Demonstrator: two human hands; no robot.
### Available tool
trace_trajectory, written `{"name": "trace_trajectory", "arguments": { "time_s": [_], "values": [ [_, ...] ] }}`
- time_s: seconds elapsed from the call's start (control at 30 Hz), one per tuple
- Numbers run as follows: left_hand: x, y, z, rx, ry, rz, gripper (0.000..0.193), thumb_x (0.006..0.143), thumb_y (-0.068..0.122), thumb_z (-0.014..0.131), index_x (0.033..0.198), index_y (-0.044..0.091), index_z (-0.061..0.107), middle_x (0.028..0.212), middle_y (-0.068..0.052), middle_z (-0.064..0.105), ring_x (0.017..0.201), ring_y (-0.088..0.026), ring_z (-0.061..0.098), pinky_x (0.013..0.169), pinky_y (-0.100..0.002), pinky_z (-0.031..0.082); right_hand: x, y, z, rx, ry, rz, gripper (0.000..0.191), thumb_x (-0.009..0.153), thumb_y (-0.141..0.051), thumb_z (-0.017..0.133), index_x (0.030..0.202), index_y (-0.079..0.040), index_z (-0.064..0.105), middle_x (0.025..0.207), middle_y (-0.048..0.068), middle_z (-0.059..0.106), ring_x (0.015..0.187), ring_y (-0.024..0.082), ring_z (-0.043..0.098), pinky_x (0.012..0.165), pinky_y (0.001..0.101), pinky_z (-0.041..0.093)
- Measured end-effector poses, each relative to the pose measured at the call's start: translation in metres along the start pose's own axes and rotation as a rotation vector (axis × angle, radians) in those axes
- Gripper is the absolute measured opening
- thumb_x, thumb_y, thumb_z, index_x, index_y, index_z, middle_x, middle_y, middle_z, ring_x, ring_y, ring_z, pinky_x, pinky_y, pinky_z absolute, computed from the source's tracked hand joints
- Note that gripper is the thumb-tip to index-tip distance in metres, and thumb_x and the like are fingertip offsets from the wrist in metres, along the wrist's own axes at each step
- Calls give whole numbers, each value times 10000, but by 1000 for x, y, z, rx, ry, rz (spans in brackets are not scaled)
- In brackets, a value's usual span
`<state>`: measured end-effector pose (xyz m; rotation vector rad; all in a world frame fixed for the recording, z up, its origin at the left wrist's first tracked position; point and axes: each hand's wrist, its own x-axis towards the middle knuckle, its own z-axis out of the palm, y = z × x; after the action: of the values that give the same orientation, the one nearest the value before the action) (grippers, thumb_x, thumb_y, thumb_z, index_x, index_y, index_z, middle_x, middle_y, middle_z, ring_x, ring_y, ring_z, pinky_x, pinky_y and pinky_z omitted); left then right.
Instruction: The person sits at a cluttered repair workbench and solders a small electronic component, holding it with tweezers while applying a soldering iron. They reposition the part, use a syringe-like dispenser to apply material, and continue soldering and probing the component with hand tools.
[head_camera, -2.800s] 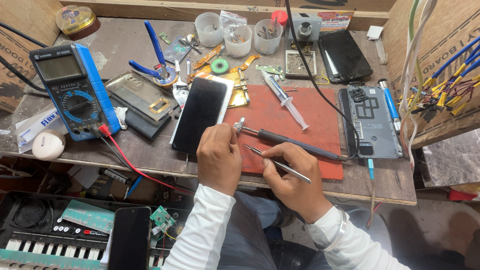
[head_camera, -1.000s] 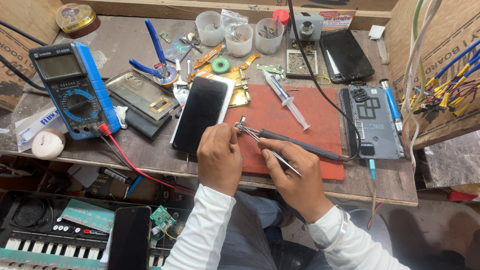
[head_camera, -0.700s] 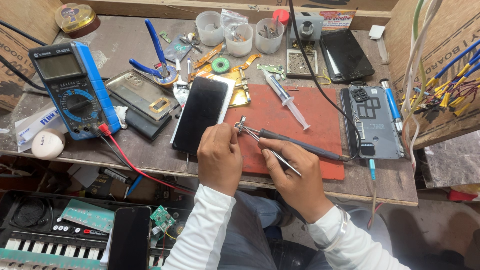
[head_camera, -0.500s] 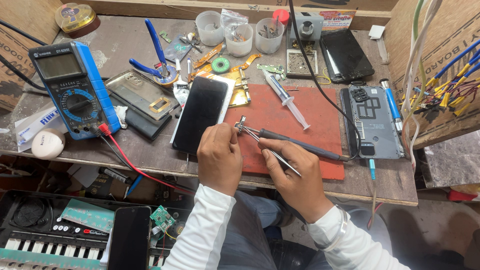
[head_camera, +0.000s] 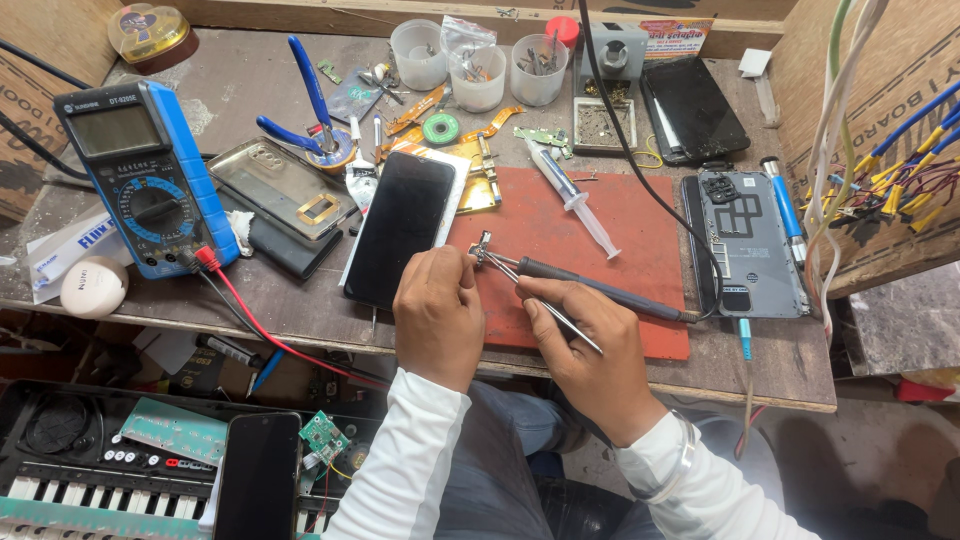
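At the front edge of the cluttered wooden workbench (head_camera: 300, 310), the left hand (head_camera: 437, 318) is closed narrow, its fingertips pinching a small metal part (head_camera: 483, 248) over the near-left corner of the red rubber work mat (head_camera: 590, 215). The right hand (head_camera: 590, 350) grips thin silver tweezers (head_camera: 560, 315), whose tips meet the part, and also rests against the dark-handled soldering iron (head_camera: 600, 287) lying across the mat with its tip at the same spot. Just left of the hands, a black-screened smartphone (head_camera: 400, 228) lies face up, touching the mat's left edge. A clear plastic syringe (head_camera: 572, 196) lies on the mat's far part. Toward the bench's left edge sits a blue digital multimeter (head_camera: 140, 170) with red lead trailing over the front edge. Near the right edge lies an opened grey phone back (head_camera: 748, 240), and three clear plastic cups (head_camera: 478, 68) stand by the back edge.
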<state>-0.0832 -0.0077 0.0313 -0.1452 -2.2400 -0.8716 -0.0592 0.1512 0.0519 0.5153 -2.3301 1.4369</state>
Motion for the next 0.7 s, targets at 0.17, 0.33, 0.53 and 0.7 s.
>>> {"name": "trace_trajectory", "arguments": {
  "time_s": [0.17,0.33,0.53,0.7],
  "values": [
    [0,0,0,-4,-3,0,184,849,-72,661,825,26,507,819,-118,623,850,-323,652,738,-455,516,1,0,0,-3,-5,-3,200,958,-76,681,1136,-2,734,894,98,768,739,142,740,652,267,563],
    [0,0,0,2,0,7,191,869,-62,673,825,23,508,813,-122,618,840,-321,649,732,-451,518,0,0,0,3,-7,-3,206,961,-72,676,1146,-3,732,894,93,767,744,135,739,649,263,562],
    [1,0,0,-1,7,16,182,865,-64,671,833,23,514,823,-123,624,841,-325,646,734,-452,516,0,0,0,3,-7,-1,204,961,-76,677,1144,-5,732,883,89,764,728,131,732,637,260,557],
    [1,-1,1,4,-4,4,191,871,-57,676,823,23,509,814,-124,620,840,-323,647,733,-454,515,0,1,0,-9,-4,4,202,958,-81,684,1140,-10,735,865,87,759,710,129,724,623,262,548]
  ]
}}
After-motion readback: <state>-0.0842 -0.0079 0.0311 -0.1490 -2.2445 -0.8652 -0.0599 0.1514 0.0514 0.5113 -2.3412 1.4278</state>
